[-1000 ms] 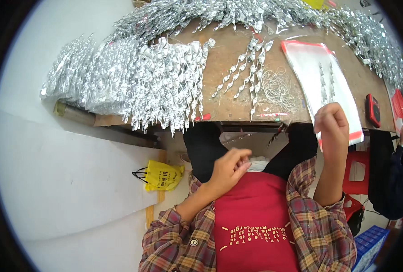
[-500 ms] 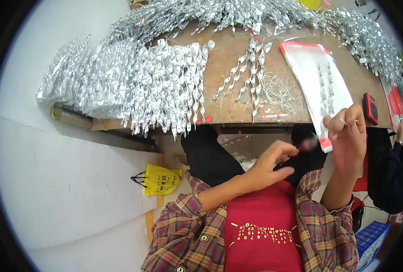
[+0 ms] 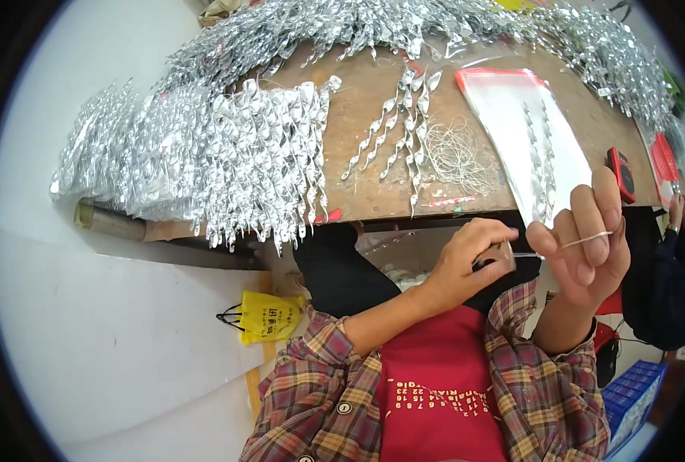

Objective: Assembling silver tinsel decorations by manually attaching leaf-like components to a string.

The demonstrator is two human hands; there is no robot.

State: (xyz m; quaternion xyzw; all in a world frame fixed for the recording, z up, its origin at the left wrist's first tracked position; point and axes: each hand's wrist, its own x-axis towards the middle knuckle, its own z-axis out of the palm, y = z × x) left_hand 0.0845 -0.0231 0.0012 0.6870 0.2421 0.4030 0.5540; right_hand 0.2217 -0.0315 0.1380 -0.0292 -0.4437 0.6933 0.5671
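My right hand [image 3: 589, 250] is raised at the right, its fingers bent. A thin white string [image 3: 587, 239] stretches across them from near the thumb. My left hand [image 3: 470, 262] hovers in front of the table edge, its thumb and fingers curled around a small shiny piece [image 3: 501, 252] too blurred to name. Beyond my right hand lies a clear plastic bag [image 3: 496, 108] with red edges and silver twisted strips [image 3: 544, 154] on it. Left of the bag sit a tangle of white strings [image 3: 458, 158] and several loose silver spiral strips [image 3: 416, 131].
A thick pile of silver spirals [image 3: 258, 162] covers the table's left side and overhangs its front edge. More silver strands [image 3: 358, 23] line the back. At the right are a red-and-black device [image 3: 621, 175] and a red basket [image 3: 664, 158]. A yellow bag [image 3: 269, 316] hangs low left. Another person's hand [image 3: 678, 212] shows far right.
My right hand has lowered, its pinched fingers now spread somewhat with the string drawn across them. My left hand has risen slightly, thumb and fingers nearer together. The whole view has shifted a little.
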